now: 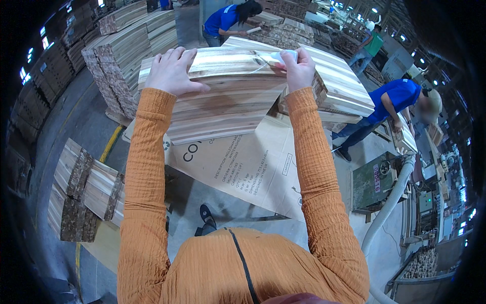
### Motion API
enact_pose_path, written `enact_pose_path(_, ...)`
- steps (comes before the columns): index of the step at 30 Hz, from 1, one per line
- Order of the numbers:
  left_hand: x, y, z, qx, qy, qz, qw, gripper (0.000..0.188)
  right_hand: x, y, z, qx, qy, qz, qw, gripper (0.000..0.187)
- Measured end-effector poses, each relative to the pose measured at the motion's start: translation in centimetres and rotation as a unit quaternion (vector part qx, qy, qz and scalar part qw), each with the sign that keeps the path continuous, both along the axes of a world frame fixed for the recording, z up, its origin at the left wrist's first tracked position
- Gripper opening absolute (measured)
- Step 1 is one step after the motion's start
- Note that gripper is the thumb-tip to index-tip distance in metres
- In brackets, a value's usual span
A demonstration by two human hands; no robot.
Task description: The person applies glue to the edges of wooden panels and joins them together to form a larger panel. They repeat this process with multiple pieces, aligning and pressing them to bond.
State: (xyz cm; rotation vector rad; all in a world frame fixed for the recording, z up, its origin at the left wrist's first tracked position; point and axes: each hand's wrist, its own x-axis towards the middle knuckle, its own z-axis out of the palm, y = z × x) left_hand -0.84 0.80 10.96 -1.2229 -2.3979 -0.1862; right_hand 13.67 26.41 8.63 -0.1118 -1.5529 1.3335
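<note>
A striped wooden panel stands tilted before me, its long pale edge facing up. My left hand grips its upper left corner, fingers over the top edge and thumb along the near face. At the right end of that edge, my right hand pinches a small whitish object that looks like a squeeze bottle, partly hidden by the fingers. Under the panel lies a printed cardboard sheet. More striped panels are stacked just behind and to the right.
Tall stacks of panels stand at the far left, and a lower stack at the near left. A green machine with a pale hose is on the right. Several people work beyond, one in blue bending over wood.
</note>
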Motion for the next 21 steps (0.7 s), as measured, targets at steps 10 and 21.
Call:
enact_pose_path(10,0.1,0.0,0.2,-0.012,-0.006,0.005,1.000,0.102,0.0,-0.5,0.2,-0.025,0.020,0.006,0.999,0.018)
enact_pose_path(21,0.1,0.1,0.2,-0.008,-0.005,0.015,1.000,0.103,0.0,-0.5,0.2,-0.013,0.025,-0.001,1.000,0.019)
